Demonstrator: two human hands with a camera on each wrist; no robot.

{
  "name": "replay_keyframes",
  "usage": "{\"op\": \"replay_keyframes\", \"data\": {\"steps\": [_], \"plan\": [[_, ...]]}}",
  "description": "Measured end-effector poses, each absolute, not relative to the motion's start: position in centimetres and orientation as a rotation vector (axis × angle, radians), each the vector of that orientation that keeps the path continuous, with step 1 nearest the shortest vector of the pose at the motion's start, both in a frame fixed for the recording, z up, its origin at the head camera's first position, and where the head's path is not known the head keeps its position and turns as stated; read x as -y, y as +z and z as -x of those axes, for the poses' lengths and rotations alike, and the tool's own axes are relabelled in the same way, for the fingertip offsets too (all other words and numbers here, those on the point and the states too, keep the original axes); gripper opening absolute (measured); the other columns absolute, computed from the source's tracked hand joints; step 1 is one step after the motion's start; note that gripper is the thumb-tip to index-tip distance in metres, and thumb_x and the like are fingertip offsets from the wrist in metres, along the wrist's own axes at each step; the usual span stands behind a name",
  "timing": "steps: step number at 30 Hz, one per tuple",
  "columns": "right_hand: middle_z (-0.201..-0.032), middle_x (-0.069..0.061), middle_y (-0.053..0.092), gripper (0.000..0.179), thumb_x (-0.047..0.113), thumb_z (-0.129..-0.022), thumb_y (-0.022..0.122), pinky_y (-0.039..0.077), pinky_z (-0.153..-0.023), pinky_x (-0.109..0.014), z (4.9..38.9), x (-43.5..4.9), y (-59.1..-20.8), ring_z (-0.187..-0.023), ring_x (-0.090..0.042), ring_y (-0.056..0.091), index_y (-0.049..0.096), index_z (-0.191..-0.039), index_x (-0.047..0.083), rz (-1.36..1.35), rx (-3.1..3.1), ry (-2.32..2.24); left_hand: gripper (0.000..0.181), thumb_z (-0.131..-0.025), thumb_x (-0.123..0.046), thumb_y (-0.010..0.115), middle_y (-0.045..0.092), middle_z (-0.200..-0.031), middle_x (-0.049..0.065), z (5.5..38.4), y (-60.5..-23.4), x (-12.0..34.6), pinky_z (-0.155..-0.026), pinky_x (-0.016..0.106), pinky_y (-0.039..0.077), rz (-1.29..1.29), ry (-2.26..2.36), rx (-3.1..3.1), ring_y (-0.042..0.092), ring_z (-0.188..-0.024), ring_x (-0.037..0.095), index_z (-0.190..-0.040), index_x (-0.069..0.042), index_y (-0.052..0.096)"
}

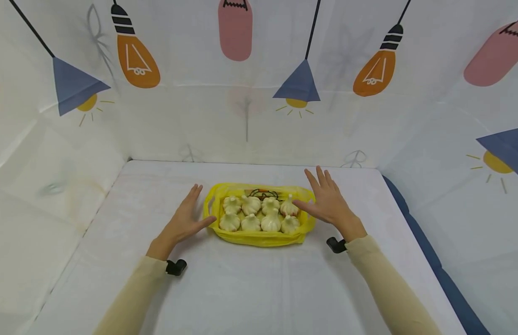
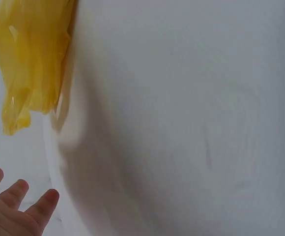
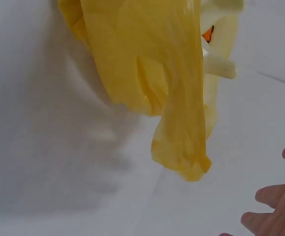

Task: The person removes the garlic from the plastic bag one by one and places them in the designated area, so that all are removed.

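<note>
- Left hand (image 1: 186, 218): flat on table, fingers straight & relaxed, gripping nothing; thumb tip at / just beside left edge of yellow bag (image 1: 259, 237), contact unclear.
- Right hand (image 1: 327, 202): fingers spread & straight, gripping nothing; thumb pointing in over bag's right rim, close to nearest bulb; touching or not, can't tell.
- Hands well apart, bag between them.
- Left wrist view: only fingertips (image 2: 14, 194) at bottom left, extended, near a hanging fold of yellow plastic (image 2: 27, 64), not touching it.
- Right wrist view: fingertips (image 3: 275, 194) at bottom right, near a drooping flap of same plastic (image 3: 177, 123), gap between.
- Yellow bag: thin plastic, opened out, lying mid-table, rim rumpled all round.
- Garlic bulbs (image 1: 260, 214): eight, whitish, two rows of four inside bag, packed touching one another; far right bulb in back row w/ stem sticking up.
- Small printed label w/ orange mark (image 1: 263, 191) at bag's far edge, behind back row; detail too small to read.
- Beige sleeves (image 1: 137, 288) on both forearms; black wrist-cam mount (image 1: 176, 267) by left cuff, another (image 1: 336, 244) by right cuff.
- Table (image 1: 250, 288): white cloth, faint creases.
- Backdrop (image 1: 250, 93) on three sides: white sheet printed w/ orange bulbs, blue lamp shades, pink shapes.
- Blue strip (image 1: 426, 251) along table's right edge.
- Nothing else on table betw. hands & bag.
</note>
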State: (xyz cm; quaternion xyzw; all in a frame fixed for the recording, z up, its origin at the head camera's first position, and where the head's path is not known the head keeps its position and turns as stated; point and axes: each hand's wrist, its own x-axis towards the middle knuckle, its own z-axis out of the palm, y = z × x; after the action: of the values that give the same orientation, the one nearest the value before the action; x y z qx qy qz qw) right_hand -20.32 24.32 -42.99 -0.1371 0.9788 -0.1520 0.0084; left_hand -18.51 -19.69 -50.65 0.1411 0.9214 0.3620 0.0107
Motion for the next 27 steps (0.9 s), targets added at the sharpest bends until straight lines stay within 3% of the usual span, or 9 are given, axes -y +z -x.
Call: {"op": "replay_keyframes", "data": {"steps": [11,18,23,27], "plan": [[-0.174,-0.017,-0.006,0.103,0.078,-0.090,0.052,0.010,-0.125,-0.068,20.2,-22.1,-42.9,-0.159,-0.044,-0.004,0.011,-0.168,0.024,0.527,-3.038,-0.515,0.114,-0.083,-0.054,0.081,0.009,-0.174,0.013,18.4,-51.2,17.8,-0.122,0.069,0.021,-0.430,1.270,-2.854,0.015,-0.158,0.042,-0.166,-0.012,0.016],[-0.173,-0.015,-0.010,0.103,0.081,-0.090,0.049,0.013,-0.125,-0.068,20.3,-20.4,-43.0,-0.160,-0.043,-0.003,0.009,-0.168,0.026,0.589,-3.001,-0.546,0.103,-0.086,-0.049,0.080,0.014,-0.174,0.011,18.1,-51.9,16.7,-0.122,0.069,0.020,-0.477,1.356,-2.827,0.016,-0.159,0.040,-0.164,-0.010,0.025],[-0.173,-0.015,-0.010,0.102,0.080,-0.092,0.047,0.017,-0.124,-0.067,20.5,-18.9,-42.7,-0.160,-0.040,-0.002,0.006,-0.168,0.027,0.639,-2.948,-0.555,0.097,-0.086,-0.044,0.080,0.022,-0.172,0.011,18.1,-52.2,16.1,-0.123,0.067,0.020,-0.475,1.398,-2.818,0.019,-0.157,0.043,-0.162,-0.009,0.031],[-0.174,-0.016,-0.004,0.099,0.077,-0.093,0.049,0.025,-0.121,-0.068,20.8,-17.9,-42.4,-0.160,-0.041,0.007,0.003,-0.167,0.029,0.674,-2.897,-0.573,0.092,-0.087,-0.043,0.079,0.033,-0.167,0.013,18.0,-52.2,15.5,-0.121,0.068,0.025,-0.429,1.427,-2.784,0.025,-0.154,0.048,-0.162,-0.014,0.034]]}}
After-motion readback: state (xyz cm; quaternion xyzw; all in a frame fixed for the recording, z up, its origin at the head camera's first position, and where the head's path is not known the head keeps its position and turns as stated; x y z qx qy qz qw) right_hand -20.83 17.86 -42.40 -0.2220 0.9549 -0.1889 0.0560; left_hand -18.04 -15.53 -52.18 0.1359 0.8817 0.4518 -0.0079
